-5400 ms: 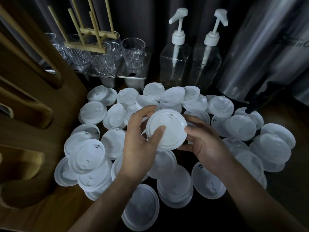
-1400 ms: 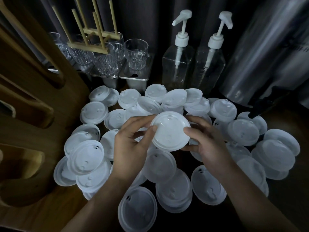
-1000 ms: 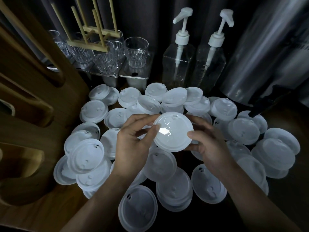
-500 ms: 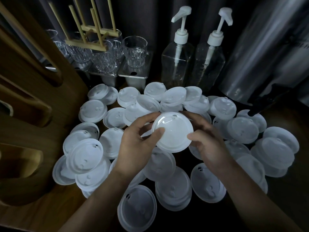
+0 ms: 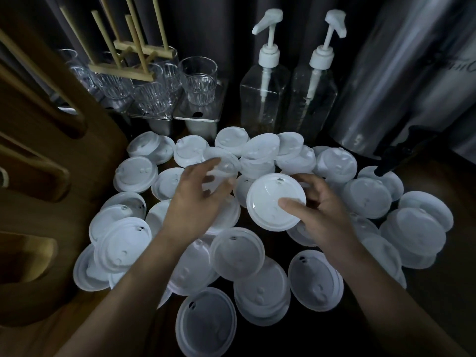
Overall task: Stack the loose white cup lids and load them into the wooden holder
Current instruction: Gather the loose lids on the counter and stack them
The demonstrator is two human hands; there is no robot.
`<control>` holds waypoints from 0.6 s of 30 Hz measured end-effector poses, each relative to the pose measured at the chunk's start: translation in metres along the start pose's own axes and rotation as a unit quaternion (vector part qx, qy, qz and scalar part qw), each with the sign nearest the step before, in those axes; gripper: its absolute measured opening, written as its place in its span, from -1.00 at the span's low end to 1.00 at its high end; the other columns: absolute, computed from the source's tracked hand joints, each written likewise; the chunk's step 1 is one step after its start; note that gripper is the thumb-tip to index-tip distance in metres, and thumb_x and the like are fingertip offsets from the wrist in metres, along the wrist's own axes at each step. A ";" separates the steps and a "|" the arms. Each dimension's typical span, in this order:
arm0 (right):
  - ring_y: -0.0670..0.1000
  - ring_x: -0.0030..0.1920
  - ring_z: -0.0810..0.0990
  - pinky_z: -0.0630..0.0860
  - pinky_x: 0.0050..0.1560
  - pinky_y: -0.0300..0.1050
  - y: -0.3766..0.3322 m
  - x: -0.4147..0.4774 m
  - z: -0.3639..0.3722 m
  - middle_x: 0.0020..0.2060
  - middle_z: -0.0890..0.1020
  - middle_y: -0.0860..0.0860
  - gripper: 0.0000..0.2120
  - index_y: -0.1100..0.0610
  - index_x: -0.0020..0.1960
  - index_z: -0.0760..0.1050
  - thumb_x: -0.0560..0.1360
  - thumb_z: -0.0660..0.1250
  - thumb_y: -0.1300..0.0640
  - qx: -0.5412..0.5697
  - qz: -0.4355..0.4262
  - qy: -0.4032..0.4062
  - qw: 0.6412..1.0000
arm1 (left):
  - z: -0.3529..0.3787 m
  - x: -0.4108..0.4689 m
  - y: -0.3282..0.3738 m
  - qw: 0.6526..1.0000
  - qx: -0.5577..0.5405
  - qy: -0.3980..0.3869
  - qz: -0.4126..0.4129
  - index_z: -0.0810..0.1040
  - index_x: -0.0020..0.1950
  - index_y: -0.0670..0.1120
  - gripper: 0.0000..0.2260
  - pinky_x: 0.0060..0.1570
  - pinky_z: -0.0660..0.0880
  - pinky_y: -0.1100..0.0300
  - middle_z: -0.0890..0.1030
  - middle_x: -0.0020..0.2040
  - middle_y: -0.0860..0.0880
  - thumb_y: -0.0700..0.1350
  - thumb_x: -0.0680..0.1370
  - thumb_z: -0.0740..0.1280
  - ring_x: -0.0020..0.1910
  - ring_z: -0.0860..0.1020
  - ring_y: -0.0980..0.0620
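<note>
1. The right hand [image 5: 316, 210] gripped a lid [image 5: 268, 202] by its rim, with the thumb laid across the top and the fingers curled beneath. It was raised above the middle of the pile. Held flat and steady like that, it seemed to serve as the base for the next lid. Whether more lids were nested under it could not be told from above.
2. The left hand [image 5: 195, 202] held nothing. Its fingers were spread wide and blurred, hovering over the lids at the far side of the pile, probably to pick one for the stack.
3. The loose lids [image 5: 237, 253] lay scattered and overlapping on the dark worktop [image 5: 316, 336]. Some lay dome up and some turned over, so many would likely need flipping before they would nest.
4. The holder [image 5: 38, 207] stood at the left edge, just beside the pile and handy for loading. No lids showed in the openings that were in view.
5. Glasses [image 5: 198, 78], two pump bottles [image 5: 262, 99] and a steel urn [image 5: 401, 81] stood along the back, behind the lids. A broad sweep of the arm there could knock them.
</note>
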State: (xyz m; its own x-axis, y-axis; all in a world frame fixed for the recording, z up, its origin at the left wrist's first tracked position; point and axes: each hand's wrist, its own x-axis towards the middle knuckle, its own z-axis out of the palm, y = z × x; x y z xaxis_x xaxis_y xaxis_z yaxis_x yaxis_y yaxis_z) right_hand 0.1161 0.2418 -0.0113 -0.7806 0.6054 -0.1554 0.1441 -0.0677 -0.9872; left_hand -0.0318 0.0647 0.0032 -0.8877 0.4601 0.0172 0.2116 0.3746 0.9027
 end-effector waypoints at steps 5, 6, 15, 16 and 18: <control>-0.08 0.00 0.75 0.67 -0.01 -0.07 -0.003 0.000 0.000 0.00 0.76 -0.11 -0.63 -0.07 0.18 0.58 0.47 0.54 0.26 0.004 0.007 0.009 1.000 | -0.006 0.022 -0.003 0.991 0.124 -0.023 -0.040 0.39 0.55 0.19 -0.40 0.21 0.44 0.18 0.38 0.43 -0.05 0.13 0.53 0.47 0.07 0.58 0.14; -0.08 0.00 0.75 0.68 -0.01 -0.07 -0.004 0.000 0.000 -0.01 0.76 -0.11 -0.63 -0.06 0.18 0.58 0.47 0.54 0.26 0.004 0.006 0.010 1.000 | -0.006 0.025 -0.003 0.990 0.135 -0.026 -0.043 0.39 0.56 0.19 -0.39 0.20 0.40 0.19 0.38 0.44 -0.07 0.13 0.53 0.46 0.06 0.55 0.19; -0.06 -0.04 0.76 0.70 -0.11 -0.15 -0.004 0.002 0.001 -0.03 0.77 -0.07 -0.63 -0.04 0.19 0.58 0.49 0.52 0.29 0.019 0.019 0.006 1.000 | -0.003 0.050 -0.011 0.979 0.196 -0.042 -0.049 0.55 0.46 -0.03 -0.53 0.28 0.43 0.07 0.48 0.43 -0.13 0.08 0.58 0.43 0.36 0.52 -0.09; -0.06 -0.04 0.76 0.70 -0.12 -0.15 -0.004 0.003 0.001 -0.03 0.77 -0.06 -0.63 -0.03 0.19 0.58 0.49 0.52 0.29 0.022 0.020 0.006 1.000 | -0.005 0.050 -0.014 0.979 0.195 -0.035 -0.045 0.56 0.44 -0.04 -0.54 0.23 0.44 0.10 0.49 0.42 -0.12 0.09 0.58 0.43 0.32 0.56 -0.08; -0.06 -0.05 0.76 0.69 -0.14 -0.17 -0.003 0.003 0.000 -0.03 0.77 -0.04 -0.63 -0.01 0.19 0.58 0.49 0.51 0.31 0.027 0.020 0.008 0.999 | -0.008 0.047 -0.017 0.981 0.193 -0.016 -0.033 0.58 0.40 -0.04 -0.57 0.17 0.46 0.12 0.53 0.39 -0.10 0.09 0.57 0.44 0.21 0.61 -0.06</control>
State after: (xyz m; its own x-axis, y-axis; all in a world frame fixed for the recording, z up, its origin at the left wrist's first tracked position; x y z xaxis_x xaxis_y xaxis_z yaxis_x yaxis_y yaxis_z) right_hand 0.1129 0.2439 -0.0084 -0.7644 0.6144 -0.1955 0.1422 -0.1352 -0.9806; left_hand -0.0802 0.0730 -0.0079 -0.8927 0.4472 -0.0559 0.2979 0.6786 0.6714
